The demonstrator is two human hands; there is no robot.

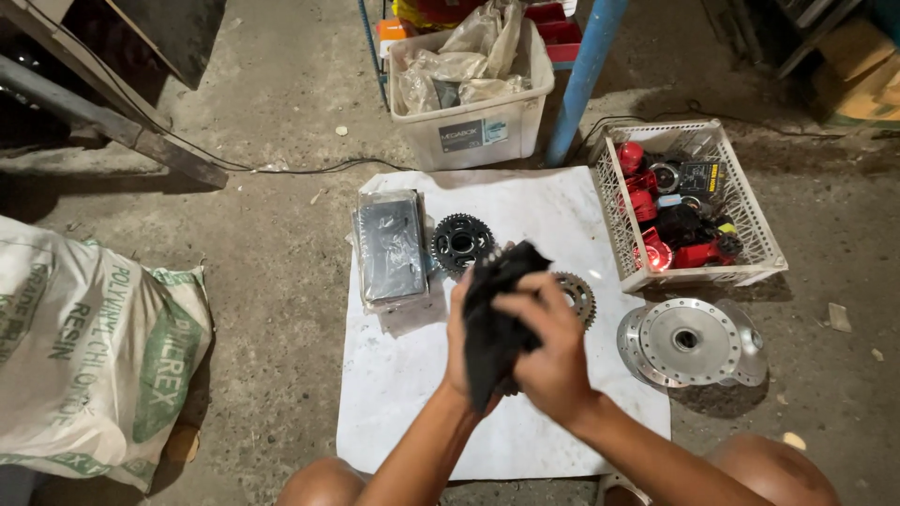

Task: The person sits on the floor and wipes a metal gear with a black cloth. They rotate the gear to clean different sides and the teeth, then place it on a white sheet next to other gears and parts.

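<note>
Two bare hands meet over the middle of a white sheet [525,211] spread on the concrete floor, both wrapped around one crumpled black cloth [492,323]. The right hand [551,349] lies on top and nearer the viewer, fingers curled closed over the cloth's right side, while the left hand [459,342] sits under and behind it, mostly hidden, with its fingers apparently closed on the same cloth from the left. The cloth's long axis runs from near-left up to far-right, its upper tip reaching away from the person. Whether something small is bundled inside the cloth cannot be told. Just beyond the right hand's knuckles, to the right, a grey metal toothed sprocket [577,296] lies flat on the sheet, partly covered by the hands; it is nearer the right hand than the left. A darker black sprocket [460,242] lies farther off, just past the cloth's tip, and left of it rests a flat dark pack in clear plastic wrap [391,246]. Off the sheet on the right sit a round silver metal hub [692,343] and, farther away, a white plastic lattice basket [741,206] of red and black parts. A white plastic bin [476,126] of crumpled bags stands at the far edge.
</note>
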